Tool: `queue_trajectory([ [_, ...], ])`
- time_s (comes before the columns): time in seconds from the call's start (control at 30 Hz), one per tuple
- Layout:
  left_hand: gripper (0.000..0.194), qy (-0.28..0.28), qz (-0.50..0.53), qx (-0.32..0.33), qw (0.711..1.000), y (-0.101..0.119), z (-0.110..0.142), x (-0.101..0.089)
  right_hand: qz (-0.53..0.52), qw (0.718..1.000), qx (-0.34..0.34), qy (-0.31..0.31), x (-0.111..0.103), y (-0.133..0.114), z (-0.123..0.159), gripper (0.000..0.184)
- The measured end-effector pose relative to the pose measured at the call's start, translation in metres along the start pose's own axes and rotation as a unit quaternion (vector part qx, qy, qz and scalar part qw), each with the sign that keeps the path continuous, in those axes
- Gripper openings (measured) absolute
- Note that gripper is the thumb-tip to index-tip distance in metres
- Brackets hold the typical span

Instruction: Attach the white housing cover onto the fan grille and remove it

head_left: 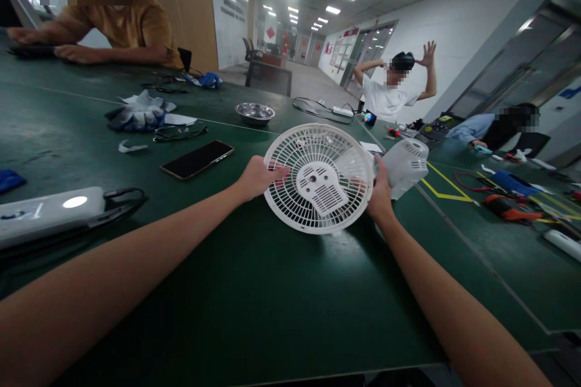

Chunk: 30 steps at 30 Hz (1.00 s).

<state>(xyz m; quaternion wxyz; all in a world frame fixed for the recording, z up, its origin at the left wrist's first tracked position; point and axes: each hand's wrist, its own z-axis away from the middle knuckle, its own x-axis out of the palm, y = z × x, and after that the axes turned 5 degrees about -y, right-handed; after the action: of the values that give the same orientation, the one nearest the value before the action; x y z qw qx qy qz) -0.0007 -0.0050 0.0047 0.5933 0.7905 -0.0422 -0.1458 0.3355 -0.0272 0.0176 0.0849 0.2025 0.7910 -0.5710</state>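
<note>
A round white fan grille (323,193) is held up above the green table, tilted toward me. Slots and small holes mark the solid plate at its middle. My left hand (259,178) grips its left rim, thumb on the near face and fingers behind the bars. At the right rim, my right hand (380,195) is closed round the edge, its fingers partly hidden behind the grille. Just beyond that hand stands a white plastic housing (405,164) with slots in its top; whether my hand touches it I cannot tell.
On the green table (254,308) lie a phone (198,159), a metal bowl (255,113), gloves (138,111) and a white power bank-like device (54,211) at left. Tools and an orange-black meter (511,208) lie at right. Several people sit round the table, one with raised hands (426,55).
</note>
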Motion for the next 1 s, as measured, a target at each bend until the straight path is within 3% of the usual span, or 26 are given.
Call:
queue_trajectory([
  [0.07, 0.021, 0.021, 0.016, -0.019, 0.999, -0.002, -0.001, -0.001, 0.161, 0.985, -0.018, 0.054, -0.016, 0.005, -0.004, 0.089],
  [0.17, 0.022, 0.052, 0.036, -0.044, 0.997, -0.007, -0.002, -0.004, 0.286, 0.957, -0.005, 0.044, -0.029, 0.015, -0.008, 0.089],
  [0.3, 0.023, 0.066, 0.048, -0.057, 0.995, -0.014, -0.005, -0.01, 0.317, 0.948, 0.016, 0.035, -0.027, 0.024, -0.01, 0.088],
  [0.4, 0.021, 0.066, 0.064, -0.058, 0.994, -0.017, -0.006, -0.011, 0.334, 0.941, -0.016, 0.048, -0.024, 0.02, -0.01, 0.074],
  [0.5, 0.018, 0.066, 0.075, -0.067, 0.993, -0.018, -0.005, -0.01, 0.353, 0.922, -0.102, 0.117, -0.03, 0.008, -0.01, 0.058],
  [0.6, 0.018, 0.062, 0.079, -0.065, 0.993, -0.017, -0.005, -0.01, 0.361, 0.892, -0.154, 0.225, -0.046, 0.002, -0.012, 0.064],
  [0.7, 0.019, 0.061, 0.07, -0.057, 0.994, -0.017, -0.004, -0.011, 0.335, 0.882, -0.097, 0.317, -0.066, 0.017, -0.02, 0.084],
  [0.77, 0.019, 0.059, 0.059, -0.056, 0.995, -0.018, -0.004, -0.012, 0.281, 0.898, -0.011, 0.338, -0.078, 0.037, -0.027, 0.095],
  [0.87, 0.019, 0.053, 0.05, -0.055, 0.996, -0.021, -0.006, -0.013, 0.177, 0.942, 0.095, 0.267, -0.088, 0.068, -0.037, 0.095],
  [0.93, 0.019, 0.052, 0.057, -0.055, 0.996, -0.025, -0.008, -0.014, 0.158, 0.947, 0.122, 0.251, -0.089, 0.081, -0.042, 0.087],
  [1.0, 0.019, 0.055, 0.066, -0.054, 0.995, -0.027, -0.009, -0.014, 0.172, 0.938, 0.121, 0.274, -0.09, 0.085, -0.044, 0.084],
])
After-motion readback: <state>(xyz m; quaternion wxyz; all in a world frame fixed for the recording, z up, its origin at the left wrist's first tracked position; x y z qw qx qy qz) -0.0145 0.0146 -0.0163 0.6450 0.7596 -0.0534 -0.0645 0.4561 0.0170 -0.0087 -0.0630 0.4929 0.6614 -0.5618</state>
